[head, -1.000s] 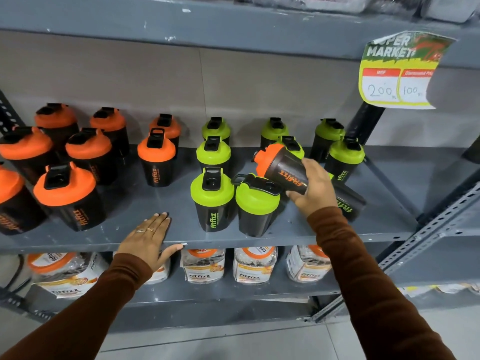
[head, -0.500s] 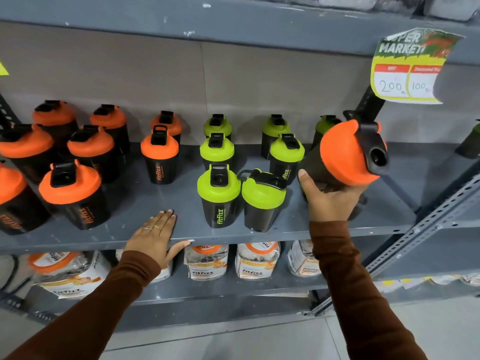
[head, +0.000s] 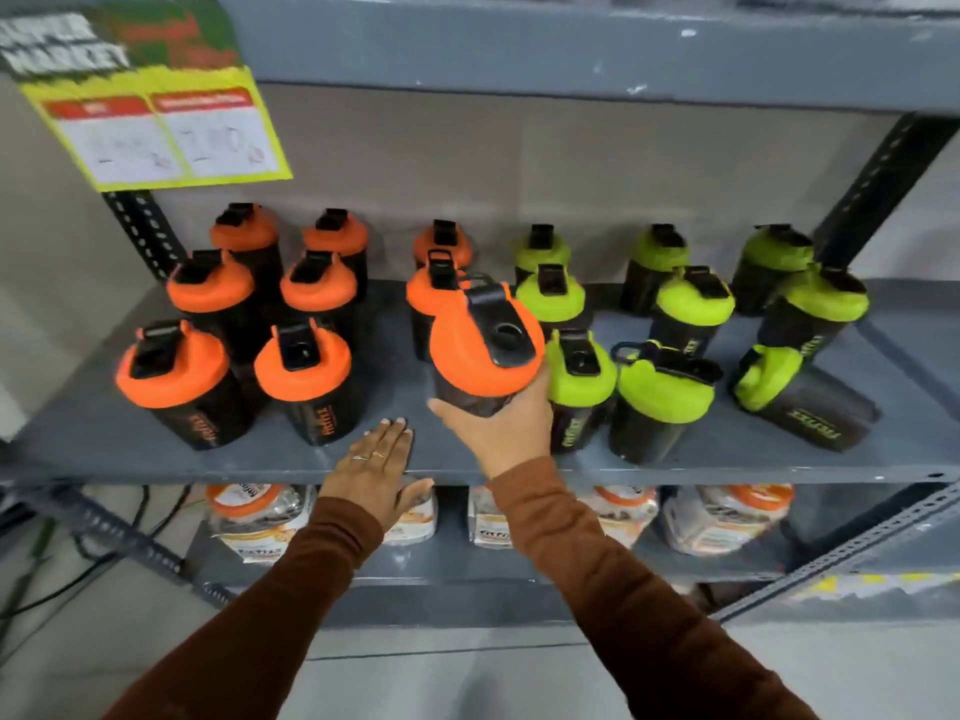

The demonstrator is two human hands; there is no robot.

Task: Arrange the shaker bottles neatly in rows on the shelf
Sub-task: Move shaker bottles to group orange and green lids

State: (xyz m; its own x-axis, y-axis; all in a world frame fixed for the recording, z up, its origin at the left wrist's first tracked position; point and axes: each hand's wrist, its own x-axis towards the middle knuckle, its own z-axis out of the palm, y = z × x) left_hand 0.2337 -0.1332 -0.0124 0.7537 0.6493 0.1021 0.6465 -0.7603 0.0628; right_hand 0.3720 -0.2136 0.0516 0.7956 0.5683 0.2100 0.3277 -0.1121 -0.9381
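Note:
My right hand [head: 501, 431] grips an orange-lidded black shaker bottle [head: 483, 350] from below, holding it upright just above the grey shelf [head: 395, 462], in front of another orange-lidded bottle [head: 423, 298]. My left hand [head: 376, 467] lies flat, fingers spread, on the shelf's front edge. Several orange-lidded bottles [head: 306, 376] stand in rows at the left. Green-lidded bottles [head: 579, 387] stand at the right; one green-lidded bottle [head: 800, 397] lies on its side at the far right.
A yellow price sign [head: 166, 127] hangs from the upper shelf at the left. Bagged products [head: 254, 517] fill the lower shelf. Perforated metal uprights [head: 878, 174] frame the rack. Cables [head: 47, 563] trail on the floor at the lower left.
My right hand has carried the orange-lidded bottle leftward from the green side to the orange column and turned it upright. The view swung to the right end of the rack. My left hand stayed put.

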